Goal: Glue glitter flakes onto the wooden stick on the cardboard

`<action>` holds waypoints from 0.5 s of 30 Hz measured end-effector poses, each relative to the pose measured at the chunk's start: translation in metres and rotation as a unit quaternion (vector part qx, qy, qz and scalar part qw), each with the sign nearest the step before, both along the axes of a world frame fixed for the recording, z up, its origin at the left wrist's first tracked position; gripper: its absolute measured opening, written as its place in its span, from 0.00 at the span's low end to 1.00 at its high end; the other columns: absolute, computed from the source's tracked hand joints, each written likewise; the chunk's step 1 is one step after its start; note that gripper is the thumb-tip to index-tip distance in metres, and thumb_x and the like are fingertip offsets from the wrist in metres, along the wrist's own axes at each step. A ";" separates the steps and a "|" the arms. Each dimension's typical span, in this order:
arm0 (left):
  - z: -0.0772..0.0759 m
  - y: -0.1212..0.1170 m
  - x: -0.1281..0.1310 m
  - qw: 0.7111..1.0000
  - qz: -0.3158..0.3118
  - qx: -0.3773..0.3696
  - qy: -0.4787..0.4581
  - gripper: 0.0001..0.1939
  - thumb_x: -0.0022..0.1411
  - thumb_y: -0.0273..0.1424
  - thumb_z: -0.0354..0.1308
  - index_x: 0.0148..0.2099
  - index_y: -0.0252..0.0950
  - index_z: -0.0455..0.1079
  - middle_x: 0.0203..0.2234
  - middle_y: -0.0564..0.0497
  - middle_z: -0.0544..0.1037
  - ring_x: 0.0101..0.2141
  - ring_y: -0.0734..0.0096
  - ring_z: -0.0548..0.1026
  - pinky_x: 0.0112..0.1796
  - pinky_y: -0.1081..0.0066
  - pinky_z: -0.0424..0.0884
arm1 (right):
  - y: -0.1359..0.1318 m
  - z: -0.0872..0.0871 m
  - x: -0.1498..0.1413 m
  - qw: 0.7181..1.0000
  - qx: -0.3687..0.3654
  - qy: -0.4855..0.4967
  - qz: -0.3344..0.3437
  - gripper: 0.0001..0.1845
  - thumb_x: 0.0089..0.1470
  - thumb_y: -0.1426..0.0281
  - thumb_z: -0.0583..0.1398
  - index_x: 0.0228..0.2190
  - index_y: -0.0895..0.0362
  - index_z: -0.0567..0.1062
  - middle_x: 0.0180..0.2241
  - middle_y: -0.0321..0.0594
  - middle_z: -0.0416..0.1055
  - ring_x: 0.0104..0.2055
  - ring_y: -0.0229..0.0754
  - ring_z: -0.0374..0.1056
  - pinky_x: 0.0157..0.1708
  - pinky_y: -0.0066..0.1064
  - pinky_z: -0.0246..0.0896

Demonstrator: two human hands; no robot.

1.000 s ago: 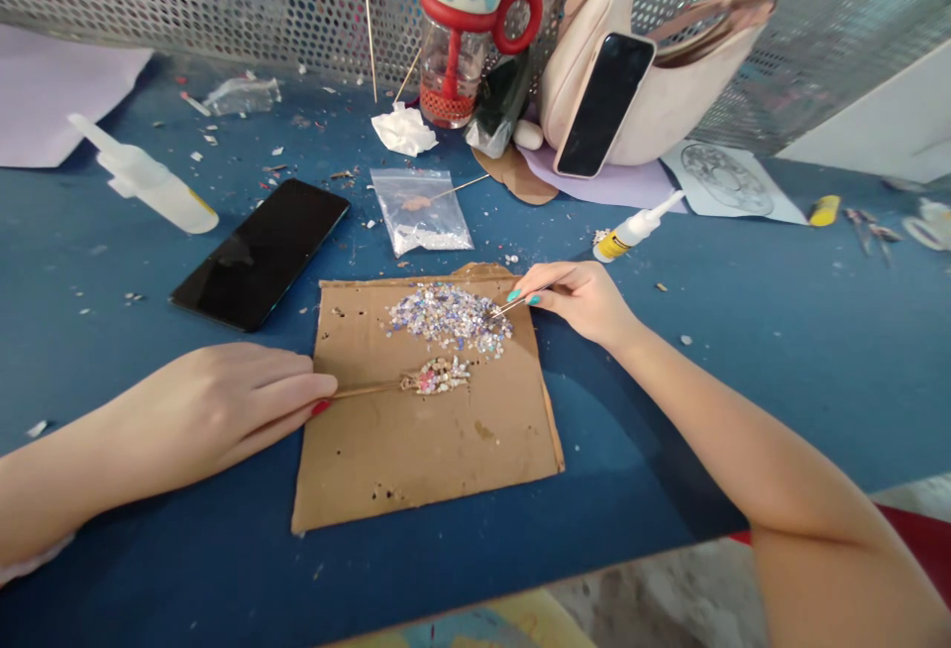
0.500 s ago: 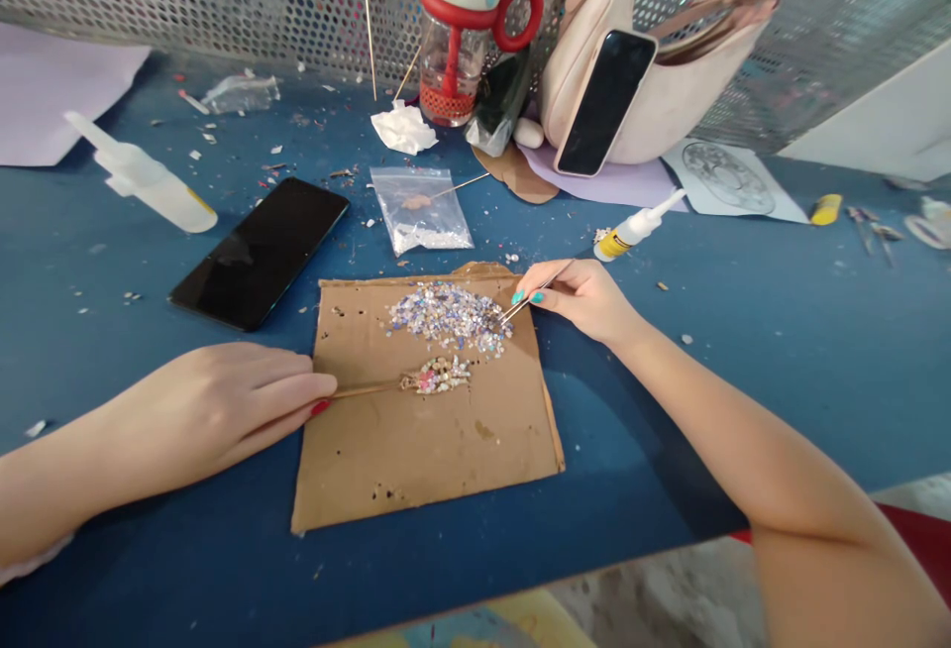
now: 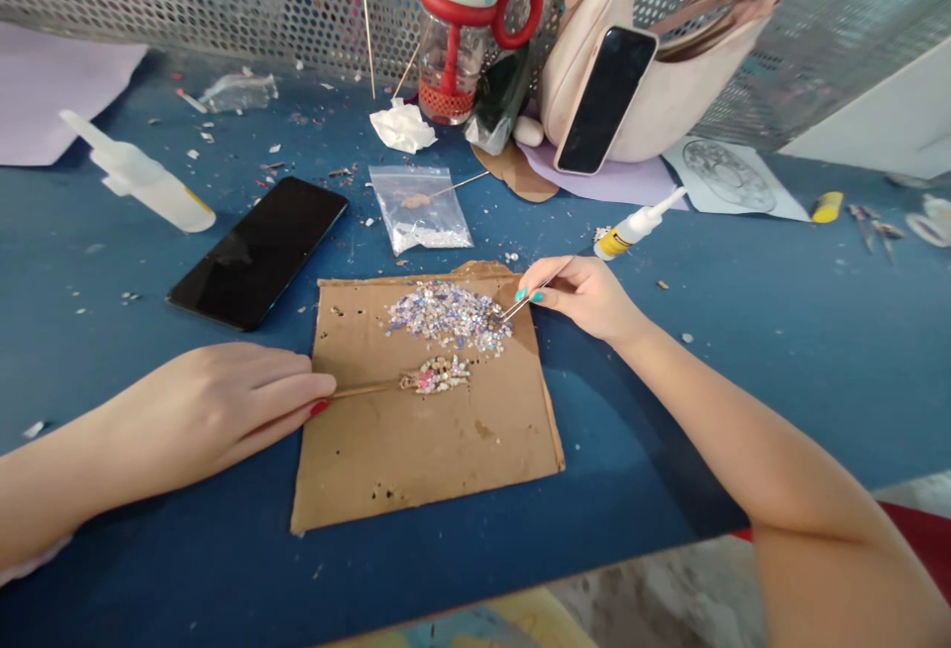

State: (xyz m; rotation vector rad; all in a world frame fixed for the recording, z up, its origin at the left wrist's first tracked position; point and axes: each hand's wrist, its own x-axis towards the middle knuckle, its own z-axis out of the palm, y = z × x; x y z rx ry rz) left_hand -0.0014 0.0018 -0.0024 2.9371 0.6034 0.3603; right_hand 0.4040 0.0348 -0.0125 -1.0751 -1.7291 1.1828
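A brown cardboard sheet (image 3: 416, 450) lies on the blue table. On its upper part is a pile of shiny sequin bits (image 3: 446, 314). Below that pile lies a wooden stick (image 3: 368, 390) whose end is covered with glued bits (image 3: 437, 377). My left hand (image 3: 215, 410) rests at the sheet's left edge, fingers closed on the stick's end. My right hand (image 3: 583, 296) pinches thin metal tweezers (image 3: 529, 296), whose tips touch the right side of the pile.
A black phone (image 3: 257, 252) lies left of the sheet, a glue bottle (image 3: 141, 177) farther left. A plastic bag (image 3: 420, 207), a small glue bottle (image 3: 635, 227), a red-lidded jar (image 3: 461, 34) and a beige bag holding a second phone (image 3: 605, 98) stand behind.
My right hand has shifted slightly and tilted the tweezers more upright at the pile's edge. My left hand and the stick have stayed put.
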 end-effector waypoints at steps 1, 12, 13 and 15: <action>0.000 0.000 0.000 1.000 0.000 0.002 0.001 0.15 0.77 0.32 0.42 0.46 0.38 0.69 0.34 0.52 0.77 0.31 0.73 0.74 0.33 0.71 0.65 | 0.000 0.000 0.000 1.000 0.007 0.001 0.003 0.09 0.50 0.61 0.69 0.29 0.52 0.80 0.31 0.34 0.77 0.34 0.37 0.72 0.37 0.32 0.67; 0.000 0.000 0.000 1.000 0.001 -0.006 -0.009 0.14 0.75 0.32 0.44 0.47 0.39 0.71 0.35 0.52 0.78 0.30 0.72 0.74 0.32 0.71 0.66 | -0.006 0.012 0.000 0.988 0.136 -0.062 0.041 0.04 0.55 0.64 0.67 0.31 0.51 0.80 0.33 0.36 0.79 0.35 0.38 0.74 0.39 0.34 0.69; 0.000 0.000 0.000 1.000 -0.001 -0.008 -0.007 0.13 0.75 0.32 0.44 0.47 0.39 0.71 0.35 0.51 0.78 0.30 0.72 0.74 0.32 0.71 0.66 | -0.006 0.013 0.000 0.987 0.139 -0.069 0.040 0.04 0.55 0.64 0.67 0.31 0.51 0.80 0.33 0.36 0.79 0.35 0.38 0.74 0.39 0.34 0.69; 0.000 0.000 0.000 1.000 -0.003 -0.014 -0.005 0.13 0.75 0.31 0.44 0.47 0.38 0.71 0.35 0.51 0.78 0.30 0.72 0.75 0.32 0.71 0.66 | -0.006 0.014 0.001 0.986 0.142 -0.081 0.038 0.04 0.55 0.64 0.67 0.32 0.50 0.80 0.33 0.36 0.79 0.35 0.39 0.74 0.40 0.35 0.69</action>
